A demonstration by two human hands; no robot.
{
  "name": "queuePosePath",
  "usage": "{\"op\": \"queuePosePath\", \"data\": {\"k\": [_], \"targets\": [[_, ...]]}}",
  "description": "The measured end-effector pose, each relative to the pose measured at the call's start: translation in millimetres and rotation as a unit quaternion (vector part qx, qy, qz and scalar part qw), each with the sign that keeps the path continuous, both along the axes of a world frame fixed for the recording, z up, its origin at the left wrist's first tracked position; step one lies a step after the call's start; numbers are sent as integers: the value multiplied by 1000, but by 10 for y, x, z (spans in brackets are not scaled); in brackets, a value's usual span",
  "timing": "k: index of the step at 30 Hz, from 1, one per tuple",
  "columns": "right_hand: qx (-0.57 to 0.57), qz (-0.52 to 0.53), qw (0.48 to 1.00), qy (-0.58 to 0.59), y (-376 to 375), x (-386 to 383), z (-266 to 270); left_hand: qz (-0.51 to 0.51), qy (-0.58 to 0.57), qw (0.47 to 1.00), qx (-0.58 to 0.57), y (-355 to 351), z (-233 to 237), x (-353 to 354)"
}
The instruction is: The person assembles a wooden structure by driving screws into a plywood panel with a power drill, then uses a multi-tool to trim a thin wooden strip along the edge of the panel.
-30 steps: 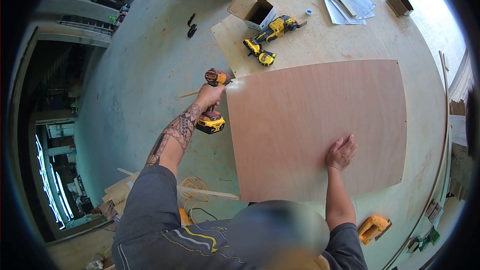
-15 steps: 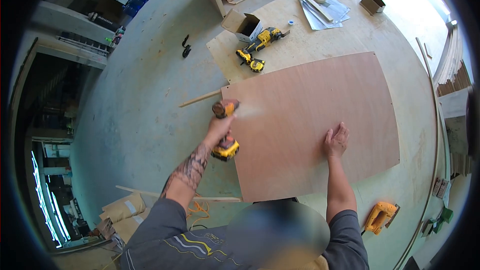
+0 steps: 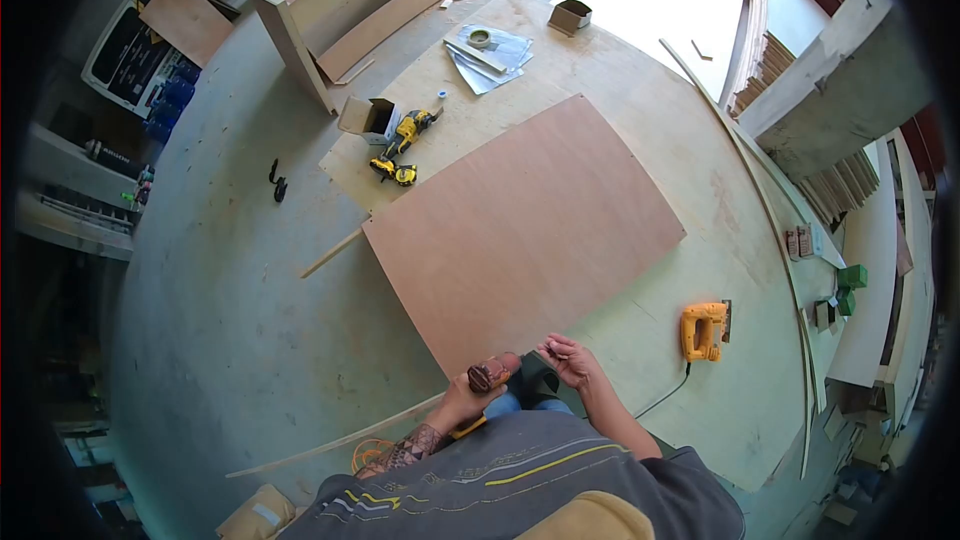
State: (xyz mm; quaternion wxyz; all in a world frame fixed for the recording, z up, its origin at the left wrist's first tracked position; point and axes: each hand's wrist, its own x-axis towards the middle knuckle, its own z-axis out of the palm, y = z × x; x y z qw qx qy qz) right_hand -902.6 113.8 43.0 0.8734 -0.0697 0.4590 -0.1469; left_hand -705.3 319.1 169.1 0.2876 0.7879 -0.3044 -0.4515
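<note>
A black-and-yellow cordless drill is gripped in the closed left hand at the near edge of the reddish-brown plywood sheet. The right hand is held just beside the drill's nose with fingers curled; whether anything is pinched cannot be told. Those fingers could be caught if the trigger were squeezed.

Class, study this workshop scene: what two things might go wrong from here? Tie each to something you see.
1. The right hand sits close to the nose of the drill gripped by the left hand; a pressed trigger might catch that hand.
2. The cord of the jigsaw trails toward the person's legs and might snag a foot.
</note>
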Motion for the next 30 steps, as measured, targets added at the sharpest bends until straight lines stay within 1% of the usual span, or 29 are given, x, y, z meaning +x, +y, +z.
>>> {"op": "queuePosePath", "data": {"k": [2, 3, 5, 6, 8, 9, 11, 12, 13, 15, 17, 20, 23, 27, 29, 30], "targets": [[-19, 56, 998, -9, 116, -89, 314, -65, -15, 998, 11, -192, 327, 99], [-21, 49, 999, -6, 98, -105, 408, -72, -13, 997, 9, -250, 427, 143], [-89, 99, 991, -18, 21, -124, 552, -101, -57, 993, -7, -327, 590, 204], [-89, 93, 992, -15, -32, -102, 657, -107, -54, 993, -8, -380, 721, 226], [-128, 92, 988, 4, -168, -37, 898, -110, -42, 993, -5, -453, 993, 231], [-131, 88, 987, 5, -214, -21, 993, -114, -42, 993, -8, -431, 1022, 217], [-190, 150, 970, 23, -312, 23, 1180, -88, -24, 995, -40, -434, 1072, 213], [-211, 153, 965, 34, -316, 47, 1261, -90, -25, 995, -45, -428, 1086, 199], [-217, 151, 964, 34, -301, 74, 1342, -81, -23, 994, -70, -418, 1091, 179], [-246, 94, 964, 44, -240, 73, 1416, -62, -17, 991, -118, -379, 1092, 117], [-251, 81, 964, 30, -192, 51, 1410, -60, -9, 991, -122, -361, 1084, 74], [-192, 34, 981, 2, -75, 27, 1475, -60, 7, 991, -117, -349, 1084, 36], [-181, 9, 983, -18, 4, 9, 1526, -74, 10, 992, -105, -368, 1101, 26], [-156, -9, 987, -31, -5, 7, 1340, -83, 4, 992, -100, -392, 1138, 6], [-117, -24, 989, -84, 1, 52, 1281, -86, 10, 990, -108, -413, 1127, 17], [-116, -23, 990, -83, 10, 69, 1296, -90, 15, 989, -118, -429, 1121, 28]]}}
